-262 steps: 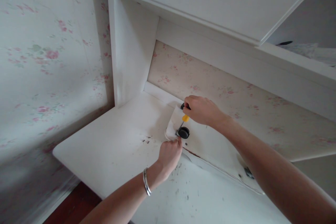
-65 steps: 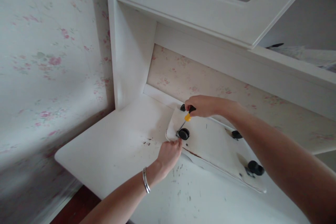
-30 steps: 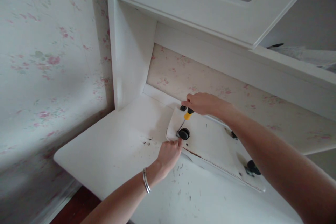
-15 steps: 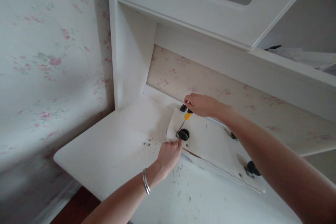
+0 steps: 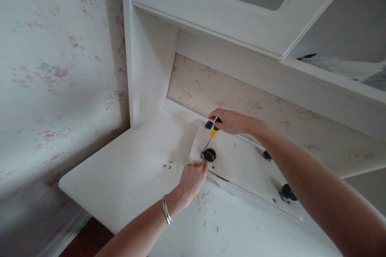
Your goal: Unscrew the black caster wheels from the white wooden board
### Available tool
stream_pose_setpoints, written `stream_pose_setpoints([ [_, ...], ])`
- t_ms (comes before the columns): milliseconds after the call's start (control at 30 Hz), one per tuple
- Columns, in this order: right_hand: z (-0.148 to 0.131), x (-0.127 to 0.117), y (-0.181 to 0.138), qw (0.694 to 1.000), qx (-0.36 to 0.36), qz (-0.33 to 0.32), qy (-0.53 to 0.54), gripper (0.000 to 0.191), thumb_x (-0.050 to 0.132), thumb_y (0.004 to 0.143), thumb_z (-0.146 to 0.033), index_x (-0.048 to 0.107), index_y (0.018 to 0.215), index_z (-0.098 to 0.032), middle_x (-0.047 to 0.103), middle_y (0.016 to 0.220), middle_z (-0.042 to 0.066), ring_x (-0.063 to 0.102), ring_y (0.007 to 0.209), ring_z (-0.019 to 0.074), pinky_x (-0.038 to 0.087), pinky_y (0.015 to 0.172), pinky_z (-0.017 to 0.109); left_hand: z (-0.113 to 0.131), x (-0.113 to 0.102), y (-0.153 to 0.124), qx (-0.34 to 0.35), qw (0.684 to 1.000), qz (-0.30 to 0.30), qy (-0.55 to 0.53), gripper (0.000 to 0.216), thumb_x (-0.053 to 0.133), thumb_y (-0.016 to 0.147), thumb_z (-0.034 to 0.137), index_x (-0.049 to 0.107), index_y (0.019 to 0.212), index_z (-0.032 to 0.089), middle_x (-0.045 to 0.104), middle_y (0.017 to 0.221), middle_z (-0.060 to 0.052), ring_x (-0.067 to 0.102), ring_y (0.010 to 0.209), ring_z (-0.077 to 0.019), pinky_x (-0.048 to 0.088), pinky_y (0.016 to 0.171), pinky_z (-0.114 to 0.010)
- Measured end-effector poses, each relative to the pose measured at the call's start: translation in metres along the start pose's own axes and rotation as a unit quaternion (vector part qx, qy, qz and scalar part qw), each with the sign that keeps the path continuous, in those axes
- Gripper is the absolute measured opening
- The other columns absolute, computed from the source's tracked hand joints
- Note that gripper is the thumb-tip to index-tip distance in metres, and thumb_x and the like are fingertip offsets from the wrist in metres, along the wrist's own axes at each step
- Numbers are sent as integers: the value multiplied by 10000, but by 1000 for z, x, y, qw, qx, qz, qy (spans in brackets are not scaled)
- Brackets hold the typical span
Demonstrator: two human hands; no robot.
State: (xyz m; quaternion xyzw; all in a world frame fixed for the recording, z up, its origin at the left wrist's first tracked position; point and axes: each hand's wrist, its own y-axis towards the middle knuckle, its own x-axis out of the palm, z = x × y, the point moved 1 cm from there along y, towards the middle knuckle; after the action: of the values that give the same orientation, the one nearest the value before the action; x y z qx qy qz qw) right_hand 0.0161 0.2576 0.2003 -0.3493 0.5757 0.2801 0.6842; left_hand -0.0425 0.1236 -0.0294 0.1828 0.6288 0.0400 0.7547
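left hand (image 5: pixel 192 177): fingers curled, pinching, arm extended | right hand (image 5: pixel 229 121): closed grip, forearm reaching across

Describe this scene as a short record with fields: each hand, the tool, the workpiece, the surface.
Workpiece: white board lying on a white desk, casters facing up
Right hand: grips the black-and-yellow screwdriver by its handle
Screwdriver tip: at the base of the black caster near the board's corner
Left hand: fingertips at that corner, beside the caster; bracelet on the wrist
Desk: dark specks scattered near the board
Surroundings: floral wallpaper, white cabinet above
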Motion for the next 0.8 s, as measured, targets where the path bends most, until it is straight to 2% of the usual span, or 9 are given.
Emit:
stream_pose_setpoints([
  [67,1,0,0,999,-13,-3,50,312,529,886,-296,608,1173,-203,639,1267,103,612,1087,212,451,883,281,0,2,0,-1,1000,0,0,462,470,879,6,504,1336,66,685,794,-75,660,643,-162,511,546,-258],
  [167,2,1,2,996,38,35,78,322,445,945,-399,611,1145,-208,696,1137,107,651,967,224,469,815,312,1,3,-1,-3,1000,3,-1,479,493,872,9,493,1348,62,685,789,-68,653,632,-153,497,531,-244],
  [233,2,5,4,993,53,71,77,322,397,957,-333,598,1172,-201,699,1121,114,647,978,234,463,836,334,1,2,-1,-4,1000,5,-3,475,498,868,4,502,1339,62,687,788,-62,651,621,-151,490,514,-241],
  [333,0,10,5,989,24,93,115,413,406,865,-152,560,1245,-203,602,1312,113,582,1147,229,437,942,346,1,1,-1,-5,1000,7,-4,456,499,875,17,514,1327,72,689,784,-59,659,618,-168,499,507,-261],
  [433,-8,12,4,985,27,102,140,485,423,795,-116,540,1253,-226,508,1417,87,510,1250,206,419,992,328,1,1,-1,-10,1000,7,-3,468,498,878,22,502,1343,85,689,775,-56,664,616,-175,507,510,-270],
  [533,-19,11,0,985,89,117,87,353,374,913,-260,557,1209,-201,553,1343,143,536,1215,258,430,976,386,2,2,0,-11,1000,9,-1,468,492,877,13,505,1338,90,694,793,-59,667,623,-169,512,522,-268],
  [667,-25,9,-8,976,196,87,-39,571,245,968,-544,556,1200,-125,644,1115,249,616,1053,387,466,842,530,2,3,0,-10,1000,9,3,441,484,879,12,523,1312,81,698,800,-63,669,631,-170,513,526,-270],
  [733,-21,6,-11,973,203,54,-93,527,255,977,-478,556,1196,-105,647,1084,264,627,1021,396,474,800,525,3,4,0,-10,1000,9,5,452,480,875,4,515,1320,73,697,794,-61,667,629,-168,507,519,-265],
  [800,-15,2,-12,981,167,29,-95,387,337,958,-356,574,1176,-141,637,1141,229,641,996,346,483,794,465,3,4,0,-9,1000,6,6,472,472,871,-6,497,1337,67,696,796,-60,662,625,-160,500,513,-255],
])
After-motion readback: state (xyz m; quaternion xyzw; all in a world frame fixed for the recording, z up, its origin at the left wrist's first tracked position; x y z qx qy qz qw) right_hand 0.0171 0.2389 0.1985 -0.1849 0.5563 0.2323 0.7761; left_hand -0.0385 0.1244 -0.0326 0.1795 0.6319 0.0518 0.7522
